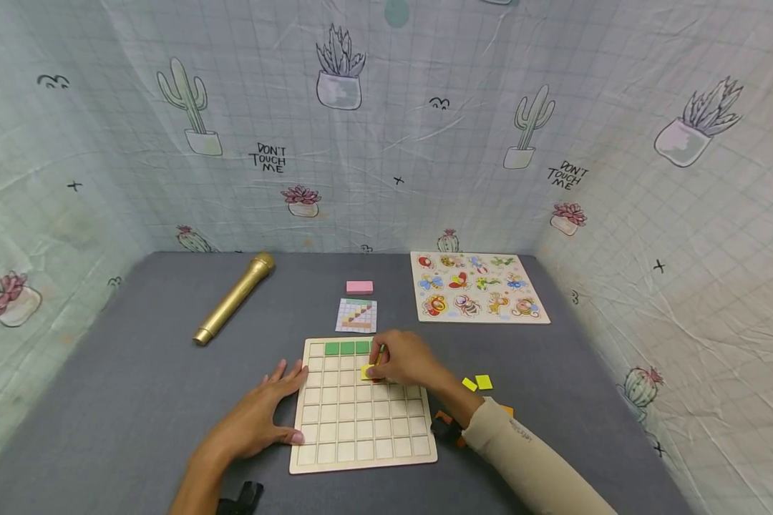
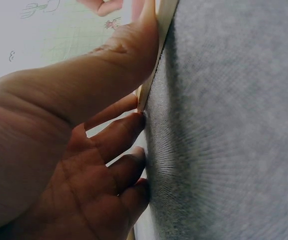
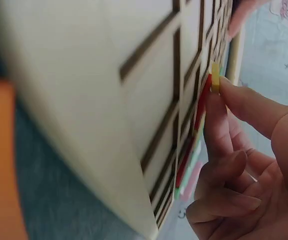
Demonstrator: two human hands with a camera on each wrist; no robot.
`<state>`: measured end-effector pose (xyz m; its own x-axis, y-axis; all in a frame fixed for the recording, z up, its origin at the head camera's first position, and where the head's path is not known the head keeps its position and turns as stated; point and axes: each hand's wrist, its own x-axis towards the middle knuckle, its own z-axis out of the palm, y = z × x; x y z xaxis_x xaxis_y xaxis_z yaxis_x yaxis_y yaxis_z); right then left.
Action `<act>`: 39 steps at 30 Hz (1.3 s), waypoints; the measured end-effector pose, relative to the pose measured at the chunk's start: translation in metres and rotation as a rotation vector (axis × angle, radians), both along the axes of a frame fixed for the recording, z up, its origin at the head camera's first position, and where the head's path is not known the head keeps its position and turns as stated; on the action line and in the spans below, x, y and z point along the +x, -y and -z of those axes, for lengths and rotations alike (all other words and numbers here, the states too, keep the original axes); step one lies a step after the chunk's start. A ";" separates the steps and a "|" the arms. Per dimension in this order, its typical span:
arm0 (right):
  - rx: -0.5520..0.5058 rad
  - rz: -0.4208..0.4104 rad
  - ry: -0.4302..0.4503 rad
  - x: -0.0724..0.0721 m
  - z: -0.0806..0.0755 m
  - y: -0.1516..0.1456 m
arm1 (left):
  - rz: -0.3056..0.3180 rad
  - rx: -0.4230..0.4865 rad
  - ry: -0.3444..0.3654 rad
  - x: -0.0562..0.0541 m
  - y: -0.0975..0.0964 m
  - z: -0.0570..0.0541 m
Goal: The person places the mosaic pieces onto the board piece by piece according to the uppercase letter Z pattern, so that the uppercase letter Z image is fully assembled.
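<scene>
Thumb and forefinger nearly together, a person's right hand (image 1: 402, 357) holds a yellow tile (image 1: 365, 373) in a narrow pinch over the far part of a pale wooden grid board (image 1: 364, 432), its other fingers folded toward the palm in the right wrist view; whether the tile touches the board cannot be told. The left hand (image 1: 264, 411) has a wide grip, thumb and fingers spread apart and touching the board's left edge. Green tiles (image 1: 347, 348) line the far row, partly hidden by the right hand, and red pieces (image 3: 185, 162) show beside the pinching fingers. Just right of the board, two loose yellow tiles (image 1: 484, 382) lie on the gray desk (image 1: 135, 393), with orange pieces (image 1: 507, 411) nearer, around the right wrist and its light sleeve (image 1: 522, 443). Just beyond the board's far edge sits a printed card (image 1: 357, 315) with a colored stepped pattern, a pink block (image 1: 359, 287) behind it. At far right lies a picture board (image 1: 479, 318) of cartoon insects; at far left, a gold microphone-shaped object (image 1: 235, 299). A cloth backdrop (image 1: 393, 143) printed with potted cacti and "Don't touch me" encloses the scene.
</scene>
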<state>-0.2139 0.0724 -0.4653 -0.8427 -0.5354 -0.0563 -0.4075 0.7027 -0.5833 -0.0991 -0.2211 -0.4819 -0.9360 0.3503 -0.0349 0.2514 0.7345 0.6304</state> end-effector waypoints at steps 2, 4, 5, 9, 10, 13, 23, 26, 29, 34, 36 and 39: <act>0.013 0.007 -0.007 0.001 0.001 0.004 | 0.000 0.000 0.001 0.000 0.000 0.000; 0.025 0.013 -0.012 0.002 0.001 0.008 | -0.001 0.001 0.002 0.000 0.000 0.000; 0.031 0.014 -0.019 0.003 0.001 0.010 | -0.001 0.000 0.002 0.000 0.000 0.000; 0.058 0.022 -0.047 0.006 0.000 0.014 | -0.003 -0.002 0.001 0.000 -0.001 0.001; 0.064 0.020 -0.057 0.007 0.000 0.015 | -0.002 -0.002 -0.001 0.000 -0.001 0.001; 0.065 0.017 -0.072 0.009 -0.002 0.015 | -0.002 -0.006 -0.006 0.000 -0.001 0.002; -0.037 -0.006 -0.001 0.004 -0.003 0.001 | -0.001 -0.001 0.001 0.000 0.000 0.004; -0.064 -0.020 0.006 0.002 -0.005 -0.008 | 0.000 0.006 0.001 -0.001 0.000 0.002; -0.076 -0.007 0.015 0.002 -0.010 -0.019 | 0.001 0.000 0.002 -0.002 0.000 0.001; -0.094 0.019 0.007 0.002 -0.014 -0.044 | 0.006 -0.008 0.000 -0.002 0.000 0.001; -0.103 0.031 0.003 0.002 -0.015 -0.056 | 0.005 -0.005 0.003 -0.002 0.000 0.002; -0.110 0.059 0.009 0.004 -0.016 -0.074 | 0.005 -0.006 0.004 -0.002 0.000 0.003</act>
